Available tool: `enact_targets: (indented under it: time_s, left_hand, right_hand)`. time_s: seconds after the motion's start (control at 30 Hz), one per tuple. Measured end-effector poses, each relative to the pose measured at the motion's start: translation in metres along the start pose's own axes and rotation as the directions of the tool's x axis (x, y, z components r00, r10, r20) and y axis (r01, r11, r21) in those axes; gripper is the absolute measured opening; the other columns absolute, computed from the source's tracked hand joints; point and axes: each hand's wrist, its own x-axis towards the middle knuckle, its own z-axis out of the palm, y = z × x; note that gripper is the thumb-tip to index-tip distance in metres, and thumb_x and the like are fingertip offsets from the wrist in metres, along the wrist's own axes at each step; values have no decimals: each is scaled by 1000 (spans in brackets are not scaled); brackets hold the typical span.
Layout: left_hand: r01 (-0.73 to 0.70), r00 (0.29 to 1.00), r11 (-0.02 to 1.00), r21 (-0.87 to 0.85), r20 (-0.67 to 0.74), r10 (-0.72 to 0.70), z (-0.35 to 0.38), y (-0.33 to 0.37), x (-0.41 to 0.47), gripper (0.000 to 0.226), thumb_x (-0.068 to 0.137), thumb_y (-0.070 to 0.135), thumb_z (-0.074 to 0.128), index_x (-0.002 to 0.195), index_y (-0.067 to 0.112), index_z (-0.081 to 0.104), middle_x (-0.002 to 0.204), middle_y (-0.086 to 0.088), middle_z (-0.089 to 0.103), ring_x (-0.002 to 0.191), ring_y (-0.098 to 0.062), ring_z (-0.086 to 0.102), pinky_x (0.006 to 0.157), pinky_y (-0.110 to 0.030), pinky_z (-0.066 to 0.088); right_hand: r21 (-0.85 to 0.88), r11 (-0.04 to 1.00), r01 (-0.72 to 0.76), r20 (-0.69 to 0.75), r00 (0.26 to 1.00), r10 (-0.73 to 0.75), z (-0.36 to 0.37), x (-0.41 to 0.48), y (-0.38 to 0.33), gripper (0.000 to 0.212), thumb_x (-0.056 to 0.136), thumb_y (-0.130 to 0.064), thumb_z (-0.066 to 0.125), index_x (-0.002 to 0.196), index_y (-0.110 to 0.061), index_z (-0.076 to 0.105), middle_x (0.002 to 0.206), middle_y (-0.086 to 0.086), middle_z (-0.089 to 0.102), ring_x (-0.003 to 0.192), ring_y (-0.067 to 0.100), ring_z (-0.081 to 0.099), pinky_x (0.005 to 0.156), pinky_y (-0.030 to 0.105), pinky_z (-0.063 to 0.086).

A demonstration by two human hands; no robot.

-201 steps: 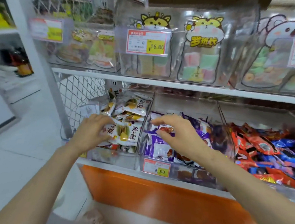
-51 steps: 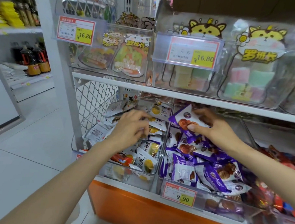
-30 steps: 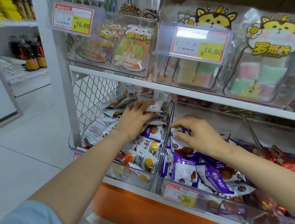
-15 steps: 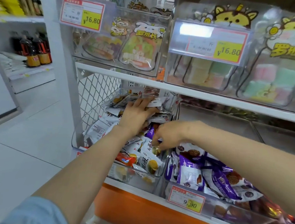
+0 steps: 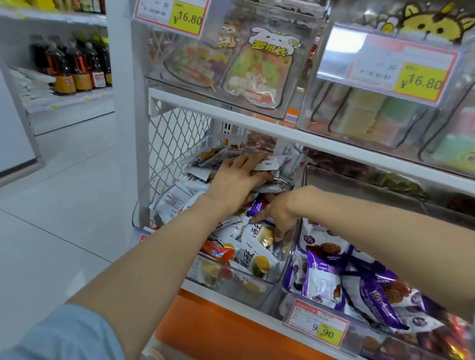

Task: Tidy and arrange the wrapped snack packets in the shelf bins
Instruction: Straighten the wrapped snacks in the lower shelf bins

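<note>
Left hand (image 5: 236, 179) flat on white packets (image 5: 252, 261), bin's (image 5: 238, 287) back. Right hand (image 5: 282, 212) touching stray purple packet (image 5: 257, 207); grip unclear. Pinch it, lift gently.

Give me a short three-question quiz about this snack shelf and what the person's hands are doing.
1. True or false: the left hand rests flat on white wrapped snack packets in the clear plastic bin.
2. Which price is on the red-and-yellow tag under the purple wrapped packets? A 16.80, B 9.90, C 5.50.
3. Fill in: the right hand reaches across into the bin of ___ packets, beside one stray purple packet.
Key: 1 true; 2 B; 3 white.
</note>
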Motion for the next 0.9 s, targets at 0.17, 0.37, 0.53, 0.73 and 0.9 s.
enact_targets:
  time_s: [0.17, 0.37, 0.53, 0.73, 0.9]
  left_hand:
    - [-15, 1000, 999, -47, -16, 15, 0, -6, -2, 58, 63, 13, 77, 118, 26, 64, 140, -16, 46, 116, -41, 51, 83, -49, 45]
    - [-7, 1000, 1000, -22, 14, 7, -3, -4, 0, 55, 81, 19, 64, 133, 29, 50, 154, -8, 24, 135, -34, 30, 98, -47, 33]
    - [-27, 999, 1000, 1, 44, 27, -6, -1, -1, 59, 73, 22, 74, 129, 28, 55, 149, -12, 33, 131, -38, 36, 96, -52, 36]
    - [-84, 965, 993, 83, 255, 60, -10, 10, 1, 59, 88, 30, 58, 141, 42, 32, 157, -4, 3, 141, -32, 11, 111, -49, 21]
    - [-106, 951, 991, -80, 284, 124, -20, 15, -11, 43, 93, 25, 54, 131, 44, 48, 157, 0, 3, 141, -26, 5, 112, -38, 6]
  right_hand:
    - [73, 992, 106, -148, 984, -95, 3, -13, 1, 66, 90, -41, 59, 147, -36, 26, 152, 4, 31, 135, 26, 34, 106, 37, 31]
    - [296, 919, 261, -450, 887, -107, 24, -60, 13, 57, 86, -54, 55, 138, -33, 45, 134, -2, 55, 106, 1, 48, 91, 19, 35]
    - [724, 553, 412, -572, 807, 149, 56, -113, 31, 40, 76, -51, 64, 116, -50, 60, 96, -11, 70, 70, -6, 53, 69, 13, 37]
    - [893, 311, 327, -449, 705, 549, 111, -124, 59, 38, 68, -64, 55, 105, -55, 60, 123, -15, 58, 116, 10, 52, 97, 28, 38]
    - [844, 529, 91, -409, 749, 522, 124, -102, 63, 19, 89, -36, 61, 108, -37, 65, 126, -5, 60, 111, 12, 54, 76, 19, 36]
